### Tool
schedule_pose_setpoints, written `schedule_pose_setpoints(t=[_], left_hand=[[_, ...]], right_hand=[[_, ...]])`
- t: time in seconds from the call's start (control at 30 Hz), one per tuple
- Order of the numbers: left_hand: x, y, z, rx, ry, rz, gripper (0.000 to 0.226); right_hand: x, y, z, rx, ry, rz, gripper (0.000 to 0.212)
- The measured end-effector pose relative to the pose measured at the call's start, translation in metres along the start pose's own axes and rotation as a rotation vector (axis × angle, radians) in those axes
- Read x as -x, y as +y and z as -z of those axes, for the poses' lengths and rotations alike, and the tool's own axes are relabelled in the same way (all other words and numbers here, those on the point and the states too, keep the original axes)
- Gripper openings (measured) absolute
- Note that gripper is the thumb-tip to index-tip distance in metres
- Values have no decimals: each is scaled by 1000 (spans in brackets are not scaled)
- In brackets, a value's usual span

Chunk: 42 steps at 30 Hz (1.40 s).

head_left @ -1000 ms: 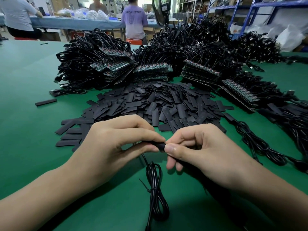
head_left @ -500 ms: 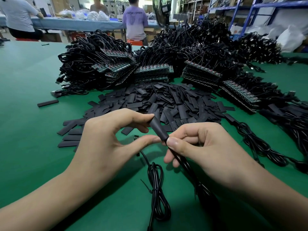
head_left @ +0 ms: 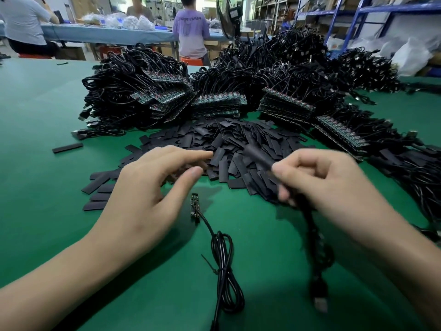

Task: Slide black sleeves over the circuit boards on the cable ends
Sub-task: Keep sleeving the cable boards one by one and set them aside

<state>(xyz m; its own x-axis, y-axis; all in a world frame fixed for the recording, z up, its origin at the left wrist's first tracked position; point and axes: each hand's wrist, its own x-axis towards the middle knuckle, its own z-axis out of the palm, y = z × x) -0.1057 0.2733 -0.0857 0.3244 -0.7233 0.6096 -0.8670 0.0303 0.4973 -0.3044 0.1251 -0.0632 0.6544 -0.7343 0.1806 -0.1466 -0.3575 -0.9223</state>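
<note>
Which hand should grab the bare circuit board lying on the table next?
Probably the left hand: open, empty, close to the circuit board. The right hand grips a sleeved cable.

The left forearm (head_left: 47, 290) and right forearm (head_left: 405, 256) are bare; the left grip (head_left: 148, 194) and right grip (head_left: 329, 187) are bare too, with short nails.

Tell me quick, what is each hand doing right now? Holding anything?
Left hand: open, fingers relaxed, holding nothing.
Right hand: closed, pinching a cable with a black sleeve on its end.
</note>
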Motion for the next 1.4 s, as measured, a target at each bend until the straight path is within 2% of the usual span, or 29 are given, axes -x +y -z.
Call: schedule_pose_setpoints(t=[0.1,0.2,0.27,0.33,0.4,0.5,0.57,0.63,0.7,0.77,0.87,0.93,1.03,1.13,1.23,1.4], left_hand=[[0,-8,2,-140,-107,50,26],[0,-9,4,-311,-239,75,37],[0,-9,5,-386,-317,105,47],[1,-11,4,-385,-341,131,45],[1,-12,2,-317,-311,146,33],[1,-11,0,-178,-253,162,14],[1,-9,-1,-17,-198,192,10],[-1,-5,-2,212,-159,276,10],[-3,-2,-3,477,-142,360,11],[-3,0,-5,638,-122,381,16],[-2,3,-8,747,-125,381,15],[-1,-2,-8,623,-94,362,13],[-2,-19,-4,56,-11,228,6],[-5,-24,1,-269,-69,190,22],[-7,-26,0,-365,-136,192,28],[-11,-28,0,-355,-118,191,20]], right_hand=[[-15,9,32,405,292,89,18],[-28,20,63,818,471,10,16],[-33,29,80,996,467,-113,19],[-34,32,85,1087,418,-190,18],[-33,28,79,1112,419,-100,16],[-24,16,43,920,358,161,15],[-14,10,9,711,181,257,17],[-3,7,-18,565,-5,281,24],[3,7,-31,454,-114,276,28],[6,7,-35,364,-148,252,25],[6,7,-37,303,-156,229,12],[7,10,-36,254,-178,185,11],[4,12,-31,115,-213,82,10],[2,11,-27,-186,-261,-51,17],[0,10,-25,-381,-265,-168,18],[-2,14,-23,-396,-258,-162,18]])
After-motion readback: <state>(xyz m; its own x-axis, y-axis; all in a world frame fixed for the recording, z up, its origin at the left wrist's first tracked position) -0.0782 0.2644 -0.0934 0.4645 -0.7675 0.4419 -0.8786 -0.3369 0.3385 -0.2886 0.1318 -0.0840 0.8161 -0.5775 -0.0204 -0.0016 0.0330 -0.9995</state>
